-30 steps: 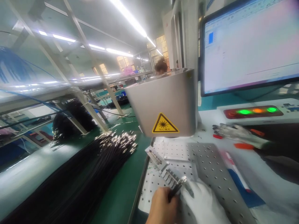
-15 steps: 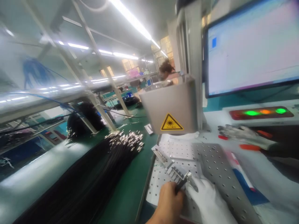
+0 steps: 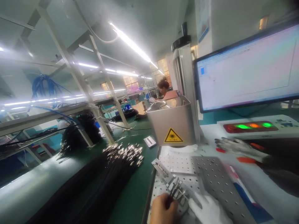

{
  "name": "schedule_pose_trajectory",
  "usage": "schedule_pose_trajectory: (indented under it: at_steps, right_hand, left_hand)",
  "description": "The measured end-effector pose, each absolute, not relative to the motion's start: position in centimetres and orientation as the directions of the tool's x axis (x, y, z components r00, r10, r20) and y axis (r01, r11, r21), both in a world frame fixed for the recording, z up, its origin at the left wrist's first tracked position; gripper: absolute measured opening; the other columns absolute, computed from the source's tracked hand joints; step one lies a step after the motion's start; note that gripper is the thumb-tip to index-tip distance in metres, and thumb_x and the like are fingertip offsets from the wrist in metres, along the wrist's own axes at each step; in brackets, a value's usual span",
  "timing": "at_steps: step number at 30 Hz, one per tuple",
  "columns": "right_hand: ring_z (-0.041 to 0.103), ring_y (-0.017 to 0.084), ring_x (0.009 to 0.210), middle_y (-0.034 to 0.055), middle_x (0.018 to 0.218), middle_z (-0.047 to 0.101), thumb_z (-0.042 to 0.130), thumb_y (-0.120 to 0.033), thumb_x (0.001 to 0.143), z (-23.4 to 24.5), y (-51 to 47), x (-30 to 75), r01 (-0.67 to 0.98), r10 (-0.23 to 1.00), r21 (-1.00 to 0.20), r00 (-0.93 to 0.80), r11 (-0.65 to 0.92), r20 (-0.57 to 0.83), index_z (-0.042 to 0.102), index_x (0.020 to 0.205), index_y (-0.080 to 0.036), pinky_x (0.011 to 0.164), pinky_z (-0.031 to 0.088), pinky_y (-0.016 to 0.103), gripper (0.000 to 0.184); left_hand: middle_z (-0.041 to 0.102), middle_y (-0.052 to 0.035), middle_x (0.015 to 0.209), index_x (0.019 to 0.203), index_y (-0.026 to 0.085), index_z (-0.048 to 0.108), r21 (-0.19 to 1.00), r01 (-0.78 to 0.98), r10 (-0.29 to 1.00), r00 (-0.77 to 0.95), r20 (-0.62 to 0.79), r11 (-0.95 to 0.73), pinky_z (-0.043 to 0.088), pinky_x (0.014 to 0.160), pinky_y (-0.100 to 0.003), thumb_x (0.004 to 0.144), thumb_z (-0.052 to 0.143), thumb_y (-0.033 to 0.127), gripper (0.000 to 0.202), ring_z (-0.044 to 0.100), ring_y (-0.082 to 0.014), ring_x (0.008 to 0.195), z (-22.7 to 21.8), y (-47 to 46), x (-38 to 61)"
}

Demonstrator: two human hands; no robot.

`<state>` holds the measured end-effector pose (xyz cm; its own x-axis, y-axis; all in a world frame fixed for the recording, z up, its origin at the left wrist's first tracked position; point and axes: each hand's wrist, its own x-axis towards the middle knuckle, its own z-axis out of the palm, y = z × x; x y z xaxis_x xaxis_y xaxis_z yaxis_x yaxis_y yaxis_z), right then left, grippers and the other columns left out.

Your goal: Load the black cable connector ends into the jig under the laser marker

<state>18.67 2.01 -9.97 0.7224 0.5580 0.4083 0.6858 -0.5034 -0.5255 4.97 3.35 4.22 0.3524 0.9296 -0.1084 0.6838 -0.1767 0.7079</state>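
Low in the view, my bare left hand (image 3: 163,208) is closed around thin black cables (image 3: 172,192). Their metal ends reach onto a slotted metal fixture (image 3: 161,168), set slantwise on a perforated plate (image 3: 213,174). My right hand (image 3: 209,207), in a white glove, is at the fixture's right end with thumb and finger apart. Its fingertips are close to the metal ends; whether they touch is unclear. A grey machine housing (image 3: 151,124) with a yellow laser warning sign (image 3: 172,136) stands behind the fixture.
On the left, a big bundle of black cables (image 3: 93,183) with metal tips covers the green bench (image 3: 126,199). At right are a monitor (image 3: 245,68), a panel with lit buttons (image 3: 251,126), used gloves (image 3: 235,144) and a marker pen (image 3: 241,185). A person (image 3: 163,87) sits beyond the housing.
My right hand has moved off the connector end that it held between its fingertips, down and right. My left hand still grips cable, now over the fixture. The view has tilted up.
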Motion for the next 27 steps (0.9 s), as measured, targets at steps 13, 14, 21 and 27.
schedule_pose_trajectory:
  at_steps: [13, 14, 21, 27]
  right_hand:
    - [0.049, -0.015, 0.094, -0.0122, 0.116, 0.055, 0.033, -0.028, 0.083, -12.8, 0.7, 24.3, 0.956, 0.759, -0.173, 0.294, -0.237, 0.581, 0.062, 0.11, -0.039, 0.08, 0.036, -0.001, 0.041]
    - [0.049, -0.014, 0.096, -0.0121, 0.117, 0.054, 0.034, -0.028, 0.083, -12.9, 0.6, 24.4, 0.959, 0.76, -0.157, 0.282, -0.235, 0.586, 0.061, 0.112, -0.039, 0.081, 0.037, -0.001, 0.041]
    - [0.049, -0.013, 0.087, -0.0116, 0.11, 0.057, 0.033, -0.039, 0.084, -11.4, 0.4, 22.9, 0.921, 0.74, -0.244, 0.389, -0.304, 0.548, 0.06, 0.106, -0.047, 0.074, 0.03, 0.0, 0.036]
    - [0.008, -0.014, 0.057, 0.0012, 0.08, 0.057, 0.026, -0.064, 0.081, -8.7, 1.5, 20.8, 0.753, 0.618, -0.453, 0.654, -0.477, 0.436, 0.068, 0.094, -0.029, 0.067, -0.002, 0.005, 0.056]
  left_hand:
    - [0.039, -0.0024, 0.068, 0.067, 0.013, 0.036, 0.532, 0.811, 0.93, 0.351, -0.113, -0.241, 0.02, 0.067, -0.03, 0.084, 0.049, 0.026, 0.025, 0.035, -0.0138, 0.072, 3.6, 2.3, 5.6]
    - [0.04, -0.0025, 0.069, 0.067, 0.013, 0.037, 0.526, 0.813, 0.927, 0.359, -0.114, -0.25, 0.02, 0.067, -0.03, 0.083, 0.049, 0.026, 0.024, 0.035, -0.0137, 0.071, 3.3, 2.3, 5.6]
    - [0.039, -0.0013, 0.063, 0.07, 0.013, 0.054, 0.511, 0.83, 0.943, 0.317, -0.1, -0.225, 0.019, 0.063, -0.029, 0.083, 0.051, 0.026, 0.018, 0.032, -0.0121, 0.065, 2.2, 2.6, 6.1]
    - [0.051, -0.0058, 0.078, 0.083, 0.013, 0.065, 0.577, 0.801, 0.942, 0.299, -0.155, -0.159, 0.022, 0.064, -0.027, 0.084, 0.051, 0.028, 0.021, 0.041, -0.0146, 0.071, 2.0, 2.8, 6.1]
